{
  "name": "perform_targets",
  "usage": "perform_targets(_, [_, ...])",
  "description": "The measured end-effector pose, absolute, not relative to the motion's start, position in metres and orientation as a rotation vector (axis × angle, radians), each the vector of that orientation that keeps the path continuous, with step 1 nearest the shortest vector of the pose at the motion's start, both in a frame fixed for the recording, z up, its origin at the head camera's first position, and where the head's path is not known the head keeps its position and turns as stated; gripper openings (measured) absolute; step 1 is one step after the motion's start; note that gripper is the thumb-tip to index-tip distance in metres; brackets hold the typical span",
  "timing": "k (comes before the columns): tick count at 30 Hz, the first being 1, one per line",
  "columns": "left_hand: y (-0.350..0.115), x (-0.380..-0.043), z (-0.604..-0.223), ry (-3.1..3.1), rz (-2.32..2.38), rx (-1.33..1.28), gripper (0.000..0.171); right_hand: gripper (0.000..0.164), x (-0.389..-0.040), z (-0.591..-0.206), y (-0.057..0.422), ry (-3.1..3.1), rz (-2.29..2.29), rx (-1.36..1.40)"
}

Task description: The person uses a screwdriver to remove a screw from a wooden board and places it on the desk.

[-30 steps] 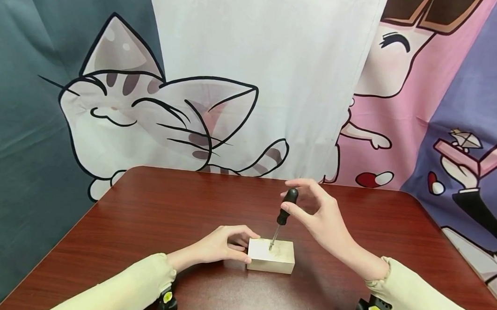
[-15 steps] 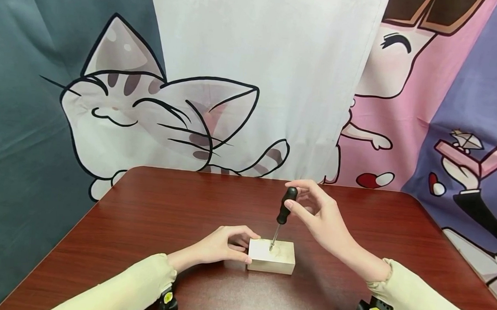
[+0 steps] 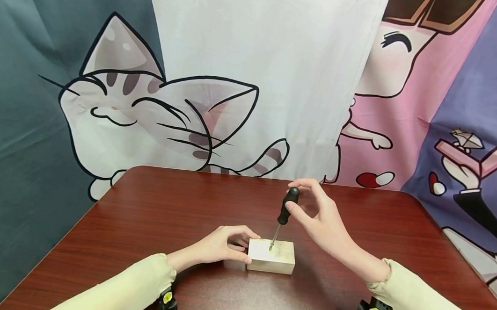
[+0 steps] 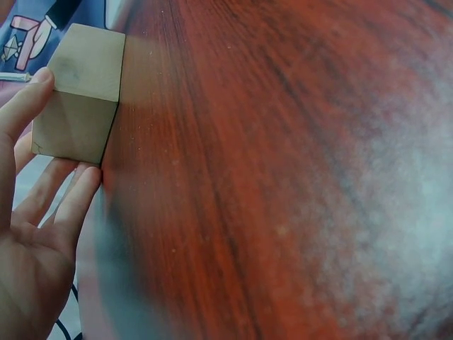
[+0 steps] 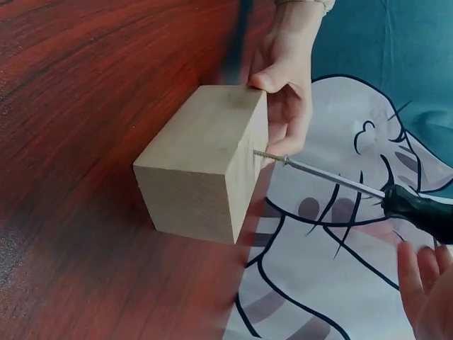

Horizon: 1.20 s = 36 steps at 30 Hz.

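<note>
A pale wooden block lies on the table, its long side facing me. My left hand holds its left end between thumb and fingers; in the left wrist view the thumb is at the upper edge of the block. A screw stands in the block's top face, part of its thread showing. The tip of a screwdriver meets the screw head. Its black handle leans slightly right, pinched between the thumb and fingers of my right hand.
The reddish-brown wooden table surrounds the block on all sides. Behind it hangs a cloth backdrop with a cartoon cat and figures. Small black wrist devices sit under both pale sleeves.
My right thumb and fingers have shifted slightly around the screwdriver handle, which sways a little. The screwdriver tip stays at the screw, and the left hand and block have not moved.
</note>
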<state>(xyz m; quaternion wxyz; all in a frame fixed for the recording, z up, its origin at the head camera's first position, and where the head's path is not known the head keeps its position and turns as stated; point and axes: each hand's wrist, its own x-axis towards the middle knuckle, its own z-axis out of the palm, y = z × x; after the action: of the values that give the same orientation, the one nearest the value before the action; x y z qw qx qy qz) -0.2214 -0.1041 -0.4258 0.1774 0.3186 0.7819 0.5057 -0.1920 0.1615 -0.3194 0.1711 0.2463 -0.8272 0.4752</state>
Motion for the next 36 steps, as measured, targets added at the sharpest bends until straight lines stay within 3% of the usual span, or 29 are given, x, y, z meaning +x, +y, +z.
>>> perform_targets(17, [-0.1048, -0.2224, -0.4281, 2.222, 1.425, 0.911, 0.047, 0.045, -0.1921, -0.318, 0.1635, -2.337, 1.385, 0.757])
perform_targets(27, [-0.1046, -0.2226, -0.4287, 2.23, 1.427, 0.923, 0.047, 0.038, -0.1879, -0.317, 0.1592, -2.34, 1.213, 0.661])
perform_targets(36, [-0.1046, -0.2225, -0.4291, 2.218, 1.427, 0.914, 0.047, 0.037, -0.1892, -0.3147, 0.161, -2.325, 1.324, 0.661])
